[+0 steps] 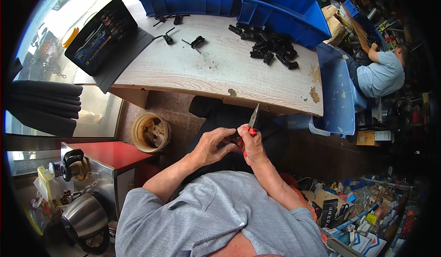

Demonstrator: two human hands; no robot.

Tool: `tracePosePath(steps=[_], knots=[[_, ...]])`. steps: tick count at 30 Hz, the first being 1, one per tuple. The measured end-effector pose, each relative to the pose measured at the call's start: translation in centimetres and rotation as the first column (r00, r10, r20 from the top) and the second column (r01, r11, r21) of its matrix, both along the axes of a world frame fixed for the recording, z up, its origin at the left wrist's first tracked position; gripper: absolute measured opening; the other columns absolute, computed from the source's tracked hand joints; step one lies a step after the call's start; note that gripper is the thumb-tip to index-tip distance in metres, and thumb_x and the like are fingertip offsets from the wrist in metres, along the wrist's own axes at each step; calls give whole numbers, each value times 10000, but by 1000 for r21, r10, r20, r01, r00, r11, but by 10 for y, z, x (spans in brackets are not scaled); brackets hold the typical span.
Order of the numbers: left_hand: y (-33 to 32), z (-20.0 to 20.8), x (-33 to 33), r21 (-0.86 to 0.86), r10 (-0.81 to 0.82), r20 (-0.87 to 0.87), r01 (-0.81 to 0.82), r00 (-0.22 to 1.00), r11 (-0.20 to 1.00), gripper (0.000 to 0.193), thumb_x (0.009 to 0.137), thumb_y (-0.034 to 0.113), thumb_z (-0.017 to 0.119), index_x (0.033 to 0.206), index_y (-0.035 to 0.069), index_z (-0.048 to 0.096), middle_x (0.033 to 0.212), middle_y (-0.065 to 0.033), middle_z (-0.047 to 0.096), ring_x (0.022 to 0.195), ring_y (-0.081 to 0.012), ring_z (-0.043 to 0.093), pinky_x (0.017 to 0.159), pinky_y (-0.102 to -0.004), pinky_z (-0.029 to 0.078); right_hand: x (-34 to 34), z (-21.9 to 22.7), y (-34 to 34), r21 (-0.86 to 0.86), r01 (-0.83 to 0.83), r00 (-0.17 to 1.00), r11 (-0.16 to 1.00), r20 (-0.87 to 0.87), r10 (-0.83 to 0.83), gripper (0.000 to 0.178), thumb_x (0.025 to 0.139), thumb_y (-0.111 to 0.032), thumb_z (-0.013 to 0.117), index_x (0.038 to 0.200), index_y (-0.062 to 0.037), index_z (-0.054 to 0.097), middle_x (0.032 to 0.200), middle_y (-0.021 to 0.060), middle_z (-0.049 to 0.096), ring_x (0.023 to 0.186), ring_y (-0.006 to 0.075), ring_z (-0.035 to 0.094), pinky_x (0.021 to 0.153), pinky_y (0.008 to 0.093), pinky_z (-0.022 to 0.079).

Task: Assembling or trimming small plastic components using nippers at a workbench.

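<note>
My right hand (254, 147) is closed round a pair of needle-nose pliers (253, 120) with red handles. Its pointed metal jaws rise toward the table's front edge. Beside it, my left hand (210, 147) has its fingers curled, their tips close to the right hand. A small dark thing shows between the hands, too hidden to name. Both hands are over my lap, in front of the table. On the tabletop lies a heap of small black parts (266, 43), and a few black pieces with thin prongs (197, 42) lie apart to the left.
Two blue bins stand at the table's far edge, the left bin (188, 0) holding black parts. A tablet (103, 41) leans at the table's left. A bucket (150, 133) sits on the floor, a kettle (86, 214) lower left. Another person (381, 75) works at far right beyond a blue tub (339, 96).
</note>
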State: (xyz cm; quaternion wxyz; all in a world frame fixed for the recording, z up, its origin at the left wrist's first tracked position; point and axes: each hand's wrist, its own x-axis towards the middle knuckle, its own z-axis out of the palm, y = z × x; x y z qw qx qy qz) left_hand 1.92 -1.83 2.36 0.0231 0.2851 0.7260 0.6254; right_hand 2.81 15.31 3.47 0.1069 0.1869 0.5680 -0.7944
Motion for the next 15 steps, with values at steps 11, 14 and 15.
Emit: tracePosePath(steps=[11,14,15], knots=[[18,-8,0,14,302,373,-331,877,944,205,919,50,675,1094,-36,612,866,-90,723,757,-114,690,680,-242,549,-3,10,3,-113,-21,998,993,50,26,154,899,-225,577,840,-84,560,666,9,510,551,106,510,526,321,550],[26,-9,-11,258,221,547,-414,807,873,205,938,64,662,1111,-32,610,918,-88,719,796,-119,694,714,-243,568,2,-3,11,-77,-105,994,992,33,108,113,875,-185,550,880,-73,544,672,21,503,555,121,522,531,343,573],[27,-9,-15,401,144,626,-475,766,783,204,935,68,669,1103,-31,611,918,-84,714,788,-108,688,702,-242,576,4,-3,9,-77,-106,994,991,32,109,113,875,-185,550,880,-73,544,672,21,503,555,121,522,531,343,573]])
